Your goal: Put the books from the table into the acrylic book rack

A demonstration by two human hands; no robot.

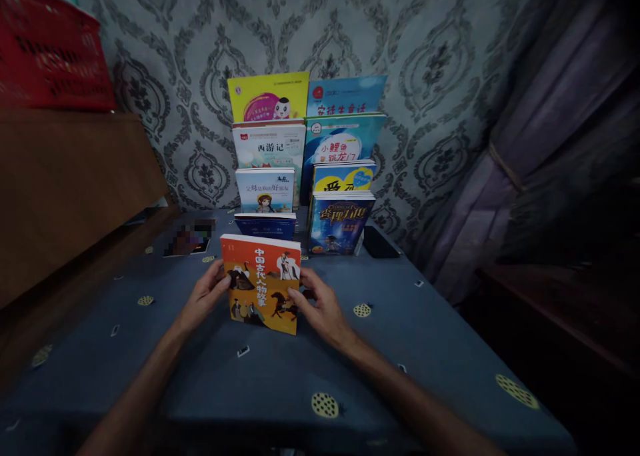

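Between my hands an orange book point(265, 289) with a red top band stands upright, its cover facing me. My left hand point(206, 289) grips its left edge, thumb on the cover. On the right edge, my right hand point(320, 306) is closed the same way, with its fingers behind the book. Just behind it stands a dark blue book point(267, 227), partly hidden. Farther back in that left column are a pale blue book point(265, 189), a white book point(270, 146) and a yellow-green book point(267, 96).
A right column holds a dark blue book point(340, 223), a yellow-and-blue book point(345, 176), a teal book point(345, 136) and a blue book point(347, 95). A black flat object point(381, 243) lies beside it. A red basket point(55, 49) tops the wooden cabinet point(75, 196). A curtain point(500, 169) hangs right.
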